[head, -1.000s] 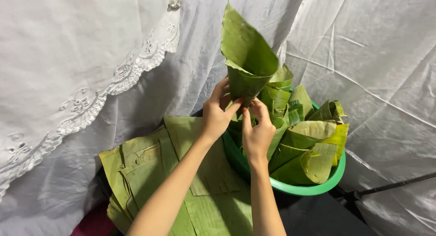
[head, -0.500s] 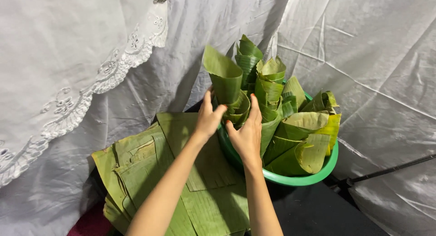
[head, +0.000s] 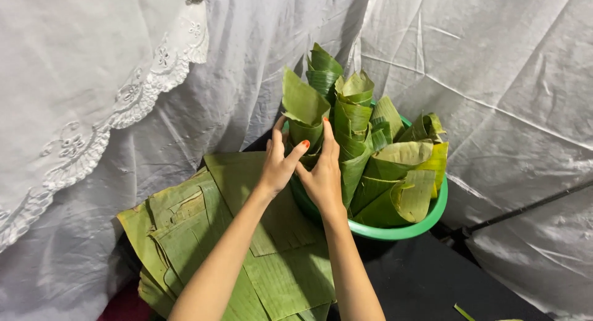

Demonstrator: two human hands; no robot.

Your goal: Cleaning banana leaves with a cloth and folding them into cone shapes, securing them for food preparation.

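Left hand [head: 281, 166]: grip closed around the base of a rolled banana-leaf cone [head: 304, 114].
Right hand [head: 322, 176]: grip pressed on the same cone from the other side.
Cone: upright at the near left edge of the green basin [head: 401, 231], among other cones [head: 395, 173].
Flat leaves [head: 247, 247]: stacked beside the basin.
Backdrop: white cloth [head: 482, 80].
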